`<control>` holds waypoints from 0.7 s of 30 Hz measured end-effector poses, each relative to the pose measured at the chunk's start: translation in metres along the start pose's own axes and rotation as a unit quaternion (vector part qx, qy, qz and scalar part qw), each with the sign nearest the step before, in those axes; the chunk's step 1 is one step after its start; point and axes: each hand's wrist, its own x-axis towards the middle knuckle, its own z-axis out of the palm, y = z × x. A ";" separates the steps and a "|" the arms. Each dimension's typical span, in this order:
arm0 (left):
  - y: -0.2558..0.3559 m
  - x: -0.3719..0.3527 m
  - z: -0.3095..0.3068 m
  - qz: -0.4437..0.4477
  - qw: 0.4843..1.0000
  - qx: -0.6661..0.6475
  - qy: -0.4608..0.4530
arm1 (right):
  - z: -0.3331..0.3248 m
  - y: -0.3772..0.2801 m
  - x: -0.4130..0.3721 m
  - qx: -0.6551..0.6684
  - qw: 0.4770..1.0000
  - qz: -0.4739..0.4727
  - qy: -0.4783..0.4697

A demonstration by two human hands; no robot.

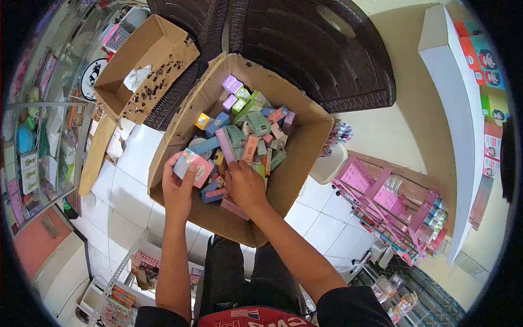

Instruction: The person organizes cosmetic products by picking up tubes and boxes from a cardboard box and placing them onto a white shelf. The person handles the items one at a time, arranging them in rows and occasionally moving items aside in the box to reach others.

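Observation:
My left hand (178, 185) grips a small pink and light-blue box (194, 168), thumb across its printed front, near the left wall of a large open cardboard box (297, 158). Inside the cardboard box my right hand (245, 186) reaches down with bent fingers among many small product boxes. Its fingertips are partly hidden, and what they hold, if anything, I cannot make out. Closest to them are a long lavender box (224, 144) and an orange box (250, 148). Grey-green boxes (258, 123) lie further back, with purple boxes (231, 84) in the far corner.
Behind the carton stands a dark brown woven-pattern plastic chair (305, 49). An open cardboard box with dark bits on its flap (158, 82) sits at the upper left. A glass display case (46, 152) is on the left, a pink rack (389, 201) on the right.

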 end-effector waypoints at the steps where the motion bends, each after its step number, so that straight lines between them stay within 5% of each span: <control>1: 0.001 0.002 -0.001 -0.001 1.000 0.001 0.001 | 0.003 -0.001 0.002 0.017 0.999 -0.024 -0.023; 8: 0.014 0.005 -0.003 0.002 1.000 0.013 0.013 | 0.045 0.003 0.007 0.016 0.992 -0.121 0.005; 12: 0.010 0.005 -0.009 0.018 1.000 0.000 -0.003 | 0.039 0.000 0.018 0.014 0.996 -0.085 0.016; 17: 0.012 0.004 -0.013 0.007 1.000 0.003 -0.003 | 0.032 0.003 0.037 -0.126 0.980 -0.124 -0.087; 21: 0.021 0.003 -0.017 -0.017 1.000 0.010 0.004 | 0.023 0.005 0.034 -0.125 0.978 -0.159 -0.047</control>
